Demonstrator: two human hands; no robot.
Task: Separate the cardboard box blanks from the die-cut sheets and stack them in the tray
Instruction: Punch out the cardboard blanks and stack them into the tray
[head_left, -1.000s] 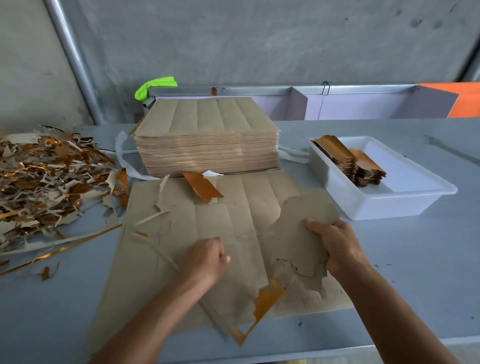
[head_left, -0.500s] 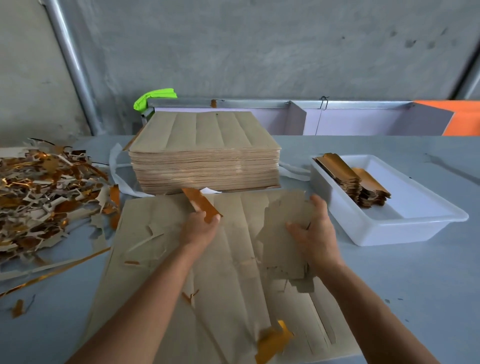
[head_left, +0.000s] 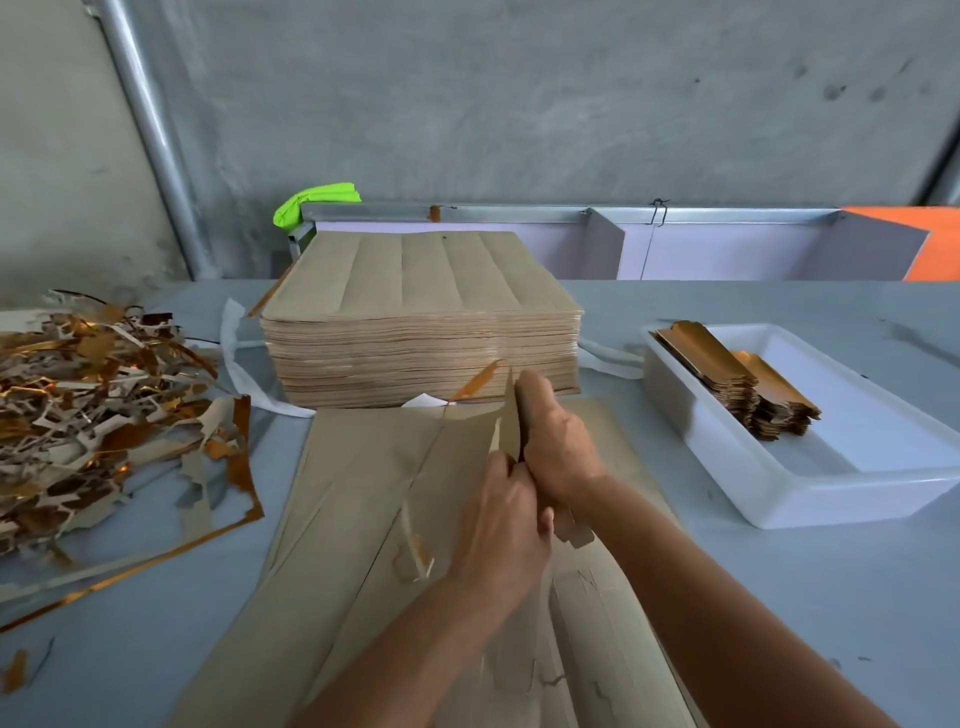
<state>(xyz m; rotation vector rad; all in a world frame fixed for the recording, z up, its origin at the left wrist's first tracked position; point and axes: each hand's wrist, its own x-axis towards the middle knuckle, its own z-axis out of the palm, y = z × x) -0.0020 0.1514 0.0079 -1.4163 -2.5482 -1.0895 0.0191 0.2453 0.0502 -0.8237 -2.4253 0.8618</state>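
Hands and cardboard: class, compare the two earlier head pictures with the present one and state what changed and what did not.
The left hand and right hand, apart a second ago, have come together mid-sheet and now grip one upright box blank, lifted off the die-cut sheet. The sheet stack, scrap pile and tray kept their places.

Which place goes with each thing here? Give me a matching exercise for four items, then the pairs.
Things:
1. tall stack of brown die-cut sheets
2. white plastic tray
3. heap of brown and gold offcut scraps
4. brown cardboard blank

Places:
A. far left of the table
B. held upright between both hands
C. right of the hands
D. behind the hands, mid-table

Pairs: 1-D, 2-C, 3-A, 4-B
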